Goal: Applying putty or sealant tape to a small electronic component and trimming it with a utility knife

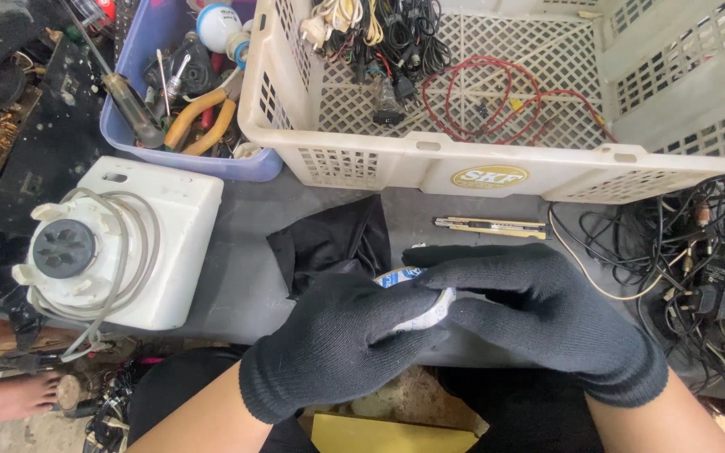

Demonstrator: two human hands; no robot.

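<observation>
Both my hands wear black knit gloves and meet at the front edge of a grey table [237, 277]. My left hand [337, 344] and my right hand [539, 315] close together around a small white round object with a blue mark [417, 298]; most of it is hidden by the fingers. A black cloth [333, 239] lies crumpled just behind my left hand. A slim utility knife [488, 226] lies on the table behind my right hand.
A white blender base [127, 239] with its grey cord wound around it stands at the left. Behind are a cream lattice crate [505, 159] holding cables and red wire, and a blue tub [140, 75] of pliers and screwdrivers. Tangled black cables [698, 252] fill the right side.
</observation>
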